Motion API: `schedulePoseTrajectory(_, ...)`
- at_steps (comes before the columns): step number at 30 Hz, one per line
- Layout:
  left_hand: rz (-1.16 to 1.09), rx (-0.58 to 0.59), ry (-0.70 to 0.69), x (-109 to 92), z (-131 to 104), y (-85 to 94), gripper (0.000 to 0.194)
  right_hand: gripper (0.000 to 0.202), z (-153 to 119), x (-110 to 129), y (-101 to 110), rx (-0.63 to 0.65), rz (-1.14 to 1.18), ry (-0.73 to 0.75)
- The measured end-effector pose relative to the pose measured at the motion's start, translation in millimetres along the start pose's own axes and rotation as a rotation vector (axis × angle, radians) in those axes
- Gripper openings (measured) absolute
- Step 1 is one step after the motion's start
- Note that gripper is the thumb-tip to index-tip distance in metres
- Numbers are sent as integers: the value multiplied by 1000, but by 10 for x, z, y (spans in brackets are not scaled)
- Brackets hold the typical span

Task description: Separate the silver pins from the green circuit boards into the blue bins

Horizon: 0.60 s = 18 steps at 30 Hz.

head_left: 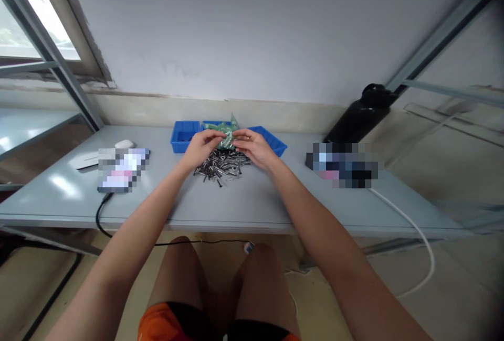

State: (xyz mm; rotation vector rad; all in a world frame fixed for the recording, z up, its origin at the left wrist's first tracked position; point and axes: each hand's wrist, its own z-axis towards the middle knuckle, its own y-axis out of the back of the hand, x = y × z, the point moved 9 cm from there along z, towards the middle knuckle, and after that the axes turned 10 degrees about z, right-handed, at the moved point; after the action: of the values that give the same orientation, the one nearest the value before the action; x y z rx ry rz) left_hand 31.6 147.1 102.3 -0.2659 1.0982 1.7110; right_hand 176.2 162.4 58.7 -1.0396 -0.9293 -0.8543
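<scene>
Between my two hands is a green plastic bag (pixel 226 140) with small shiny pieces inside. My left hand (pixel 203 147) pinches its left side, and my right hand (pixel 255 147) grips its right side. Just below the bag, a loose pile of dark and silver screws (pixel 220 167) lies on the table. Behind the hands stand blue plastic bins: one at the left (pixel 181 145), one partly covered by the bag (pixel 210 123), and a tilted one (pixel 277 142) at the right.
The grey table (pixel 236 207) backs onto a wall. On the left lie a phone (pixel 124 170) with a black cable and a white rounded case (pixel 124 144). To the right are a black bottle (pixel 358 115), a blurred-out device (pixel 342 165) and a white cable (pixel 409 220).
</scene>
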Motion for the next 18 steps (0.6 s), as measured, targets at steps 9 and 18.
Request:
schedulePoseTrajectory(9,-182,167,184,43,-48,-127,16,19,1,23,16,-42,-61,1)
schedulePoseTrajectory(18,-158,153,181,40,-50,-98,21,25,-13,-5,-20,-9,17,-41)
